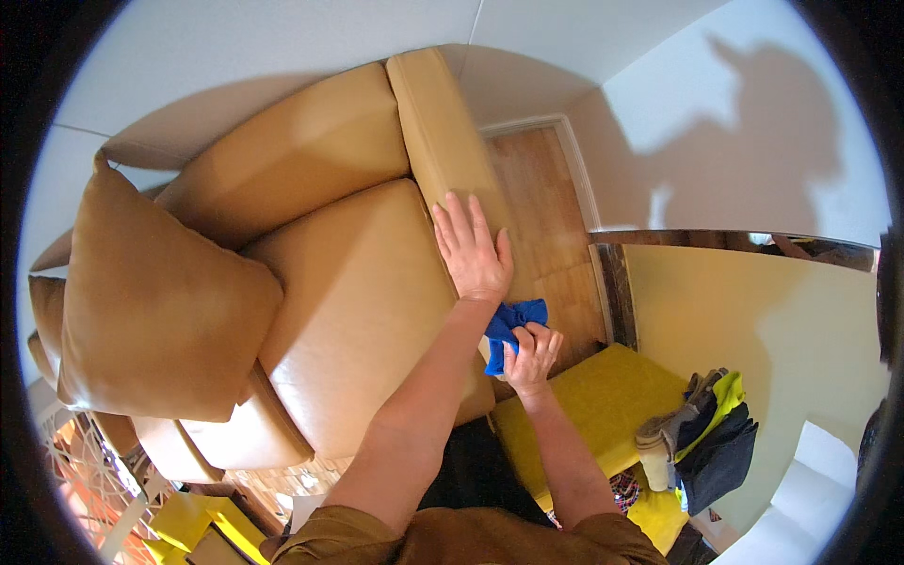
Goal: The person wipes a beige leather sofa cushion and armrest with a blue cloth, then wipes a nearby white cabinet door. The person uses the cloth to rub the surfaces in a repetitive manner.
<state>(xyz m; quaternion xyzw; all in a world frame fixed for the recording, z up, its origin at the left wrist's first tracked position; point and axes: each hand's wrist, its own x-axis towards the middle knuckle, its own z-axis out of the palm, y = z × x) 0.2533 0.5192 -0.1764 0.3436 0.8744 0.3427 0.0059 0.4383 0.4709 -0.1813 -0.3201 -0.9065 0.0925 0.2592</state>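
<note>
Before me stands a tan leather sofa (353, 304) with a padded armrest (441, 120). My left hand (474, 251) lies palm down on the armrest, its fingers spread and holding nothing. Closer to me, my right hand (533, 354) grips a crumpled blue cloth (514, 321) at the front end of the same armrest. The cloth bunches beside my left wrist and covers part of the armrest front. A large tan cushion (162, 304) leans on the seat to the left.
At the right is a yellow upholstered bench (593, 402) with a pile of folded clothes (706, 431) on it. Wooden flooring (544, 212) shows between the armrest and the white wall (748, 141). Yellow boxes (198, 526) sit at the lower left.
</note>
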